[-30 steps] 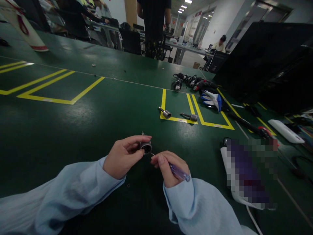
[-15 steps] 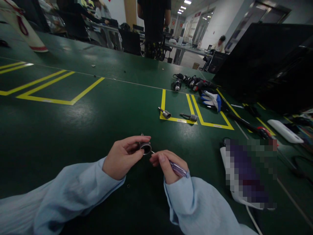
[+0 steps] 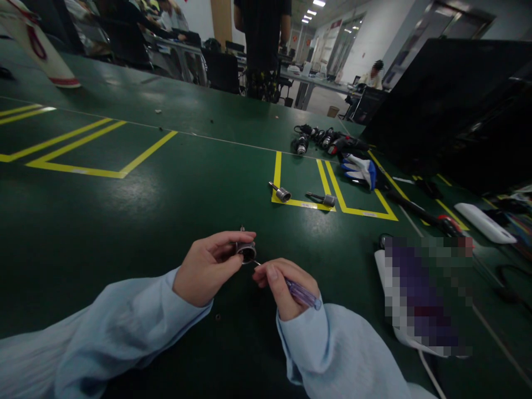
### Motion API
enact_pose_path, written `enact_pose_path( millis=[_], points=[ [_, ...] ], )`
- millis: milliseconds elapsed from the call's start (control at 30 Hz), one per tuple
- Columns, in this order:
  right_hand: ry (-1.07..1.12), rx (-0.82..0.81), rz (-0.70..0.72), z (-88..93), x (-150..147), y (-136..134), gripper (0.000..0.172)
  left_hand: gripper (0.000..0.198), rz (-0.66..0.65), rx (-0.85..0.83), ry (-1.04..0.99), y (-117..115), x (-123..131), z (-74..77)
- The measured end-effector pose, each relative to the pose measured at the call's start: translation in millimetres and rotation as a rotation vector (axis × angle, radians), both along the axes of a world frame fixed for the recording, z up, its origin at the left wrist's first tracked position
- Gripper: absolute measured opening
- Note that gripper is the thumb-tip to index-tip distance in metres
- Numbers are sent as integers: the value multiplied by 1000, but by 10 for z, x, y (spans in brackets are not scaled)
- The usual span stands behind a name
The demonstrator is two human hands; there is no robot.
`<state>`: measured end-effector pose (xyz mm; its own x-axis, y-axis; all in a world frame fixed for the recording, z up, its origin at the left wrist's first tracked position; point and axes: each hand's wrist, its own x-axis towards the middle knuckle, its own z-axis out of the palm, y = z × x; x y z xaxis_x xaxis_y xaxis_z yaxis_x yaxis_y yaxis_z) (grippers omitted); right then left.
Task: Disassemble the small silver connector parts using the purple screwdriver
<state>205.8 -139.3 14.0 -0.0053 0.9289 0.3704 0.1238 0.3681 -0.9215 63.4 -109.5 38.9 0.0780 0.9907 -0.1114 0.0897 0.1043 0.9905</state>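
Note:
My left hand [image 3: 211, 265] is closed around a metal hole saw [image 3: 248, 253], its round open mouth facing me and its shank pointing away. In my right hand [image 3: 286, 282] is a screwdriver [image 3: 304, 293] with a clear purple handle. The thin shaft of the screwdriver reaches the right lower rim of the hole saw; whether its tip goes inside I cannot tell. Beyond my hands lie two more hole saws, one [image 3: 283, 194] on the left and another [image 3: 329, 200] on the right, at a yellow-taped rectangle.
Power drills with cords [image 3: 302, 145] lie at the back right, beside a blue and white glove [image 3: 359, 170]. A white power strip [image 3: 484, 223] lies at the right. A tiny dark piece [image 3: 218, 317] rests on the green table near me. People sit and stand beyond the table.
The screwdriver and my right hand have shifted slightly left and down. The hole saw has turned a little in my left hand, which stays almost in place.

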Motion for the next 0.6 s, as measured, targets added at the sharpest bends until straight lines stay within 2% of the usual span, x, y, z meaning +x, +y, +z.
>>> enact_pose_path(
  millis=[367,500,600],
  points=[
    [-281,281,7,-24,-23,-32,20,30,18,-34,-43,1,25,41],
    [-180,249,-1,-73,-21,-31,20,32,54,-34,-90,0,34,27],
    [-34,141,24,-102,-12,-2,19,31,78,-42,-112,-1,43,30]
  ],
)
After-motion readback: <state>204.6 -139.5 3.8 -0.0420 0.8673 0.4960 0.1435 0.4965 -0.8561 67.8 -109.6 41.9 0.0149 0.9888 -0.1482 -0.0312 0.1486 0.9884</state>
